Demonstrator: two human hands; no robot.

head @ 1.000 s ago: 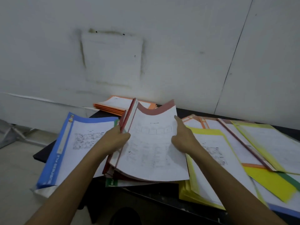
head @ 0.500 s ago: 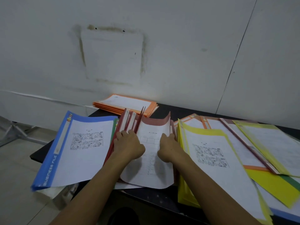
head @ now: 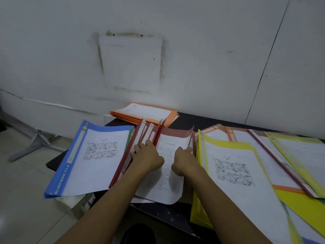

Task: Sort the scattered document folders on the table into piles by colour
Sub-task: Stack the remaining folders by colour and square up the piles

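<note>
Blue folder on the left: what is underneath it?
Under the blue folder a green edge peeks out at its right side, and pale sheets show below its near edge. The folder covers everything else, so what or how many lie beneath cannot be told.

Plain office-like workroom: a black table (head: 202, 120) stands against a bare, stained white wall (head: 193, 67), spread with coloured document folders (head: 70, 164) of printed sheets. Pale tiled floor (head: 22, 191) at left.

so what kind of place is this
Probably an office back room or storeroom. A dark table stands against a bare, stained white wall and is strewn with paper-filled files: red folders, an orange pile and a blue folder printed BUSINESS FILE.
</note>
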